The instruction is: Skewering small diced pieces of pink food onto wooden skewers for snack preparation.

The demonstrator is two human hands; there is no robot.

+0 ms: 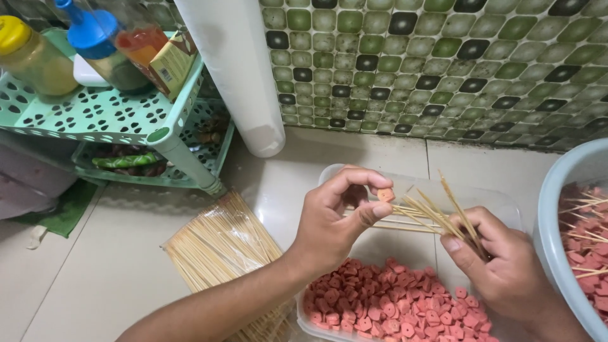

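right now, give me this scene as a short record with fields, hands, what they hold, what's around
left hand: left hand pinches a pink sausage slice at the skewer tips
right hand: right hand grips a bunch of bamboo skewers
below hands: clear plastic container holding pink sausage slices
left of container: pack of bamboo skewers on the tiled floor
right edge: blue basin with skewered pieces
far left: green plastic rack with bottles
behind: white pipe, green tiled wall

Tiled floor (126,266) under skewers (215,253), tub (500,202)
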